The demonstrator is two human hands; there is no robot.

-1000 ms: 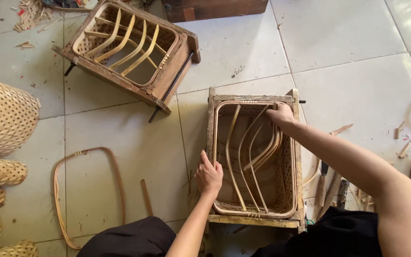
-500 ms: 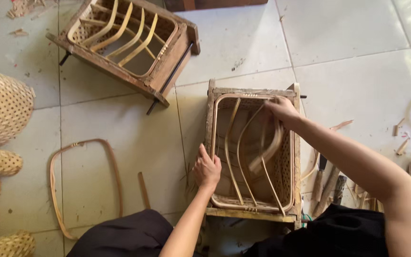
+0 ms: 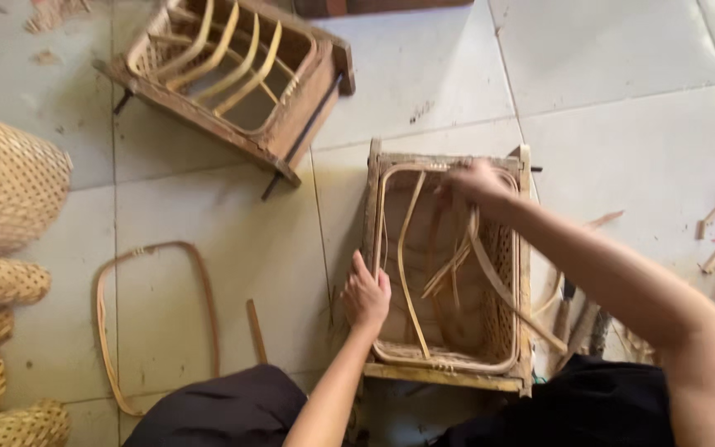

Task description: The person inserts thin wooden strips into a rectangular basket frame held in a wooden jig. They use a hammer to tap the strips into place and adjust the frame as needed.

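Rattan strips (image 3: 457, 257) fill wooden frame (image 3: 448, 377); both hands inside.

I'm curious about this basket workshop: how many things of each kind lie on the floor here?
Wooden basket moulds: 2
Woven baskets at the left edge: 5
Loose bent cane hoop: 1
Short loose stick: 1
Total: 9
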